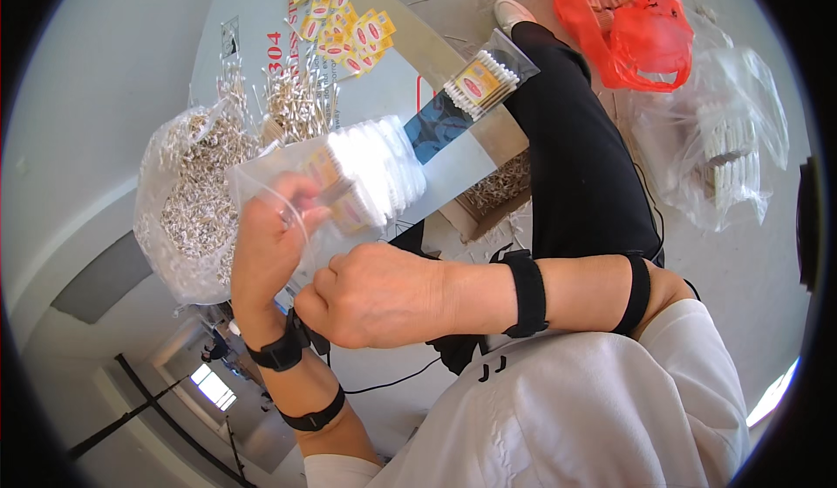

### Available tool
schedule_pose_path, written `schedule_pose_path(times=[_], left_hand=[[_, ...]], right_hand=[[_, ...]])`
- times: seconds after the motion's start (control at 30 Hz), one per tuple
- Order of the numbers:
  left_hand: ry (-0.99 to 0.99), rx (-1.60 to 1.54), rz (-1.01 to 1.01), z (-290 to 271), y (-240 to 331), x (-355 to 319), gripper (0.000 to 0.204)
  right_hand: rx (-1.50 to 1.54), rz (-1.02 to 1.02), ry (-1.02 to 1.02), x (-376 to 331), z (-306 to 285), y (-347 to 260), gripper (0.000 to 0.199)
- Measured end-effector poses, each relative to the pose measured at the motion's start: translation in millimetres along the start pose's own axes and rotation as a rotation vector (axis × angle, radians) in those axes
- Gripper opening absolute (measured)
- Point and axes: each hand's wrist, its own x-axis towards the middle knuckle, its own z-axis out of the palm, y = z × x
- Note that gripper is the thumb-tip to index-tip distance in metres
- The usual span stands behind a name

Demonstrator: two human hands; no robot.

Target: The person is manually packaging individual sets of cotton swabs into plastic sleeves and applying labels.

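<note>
Centrally, a clear plastic bag (288,183) packed with a row of white cotton swabs (379,170) is held up above the table (105,96). The bag's near edge is gripped by the left hand (266,244), its fingers closed on the plastic. Just right of the bag's lower edge, the right hand (375,294) is curled into a loose fist; whether anything is pinched in it cannot be told. Left of the bag, a large open sack of loose swabs (196,200) is seen. Beyond the bag, small yellow labels (344,22) and a sealed swab packet (484,78) are laid.
</note>
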Motion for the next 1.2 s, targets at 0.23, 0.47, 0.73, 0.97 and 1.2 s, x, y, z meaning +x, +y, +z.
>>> schedule_pose_path(times=[0.23, 0.47, 0.73, 0.97, 1.2], left_hand=[[0.796, -0.533, 0.104, -16, -33, -50, 0.007], [0.704, -0.671, -0.38, 62, -189, -2, 0.01], [0.664, -0.119, -0.499, 86, -185, 68, 0.04], [0.759, -0.141, -0.466, 110, -202, 63, 0.036], [0.769, -0.142, 0.026, 149, -169, 39, 0.021]], right_hand=[[-0.08, 0.039, -0.16, 3, -24, 5, 0.019], [-0.176, 0.072, -0.22, 17, -61, 5, 0.02], [-0.273, 0.165, -0.235, 9, -89, 2, 0.027], [-0.358, 0.194, -0.272, 8, -86, -2, 0.024], [-0.377, 0.238, -0.28, 10, -87, -2, 0.018]])
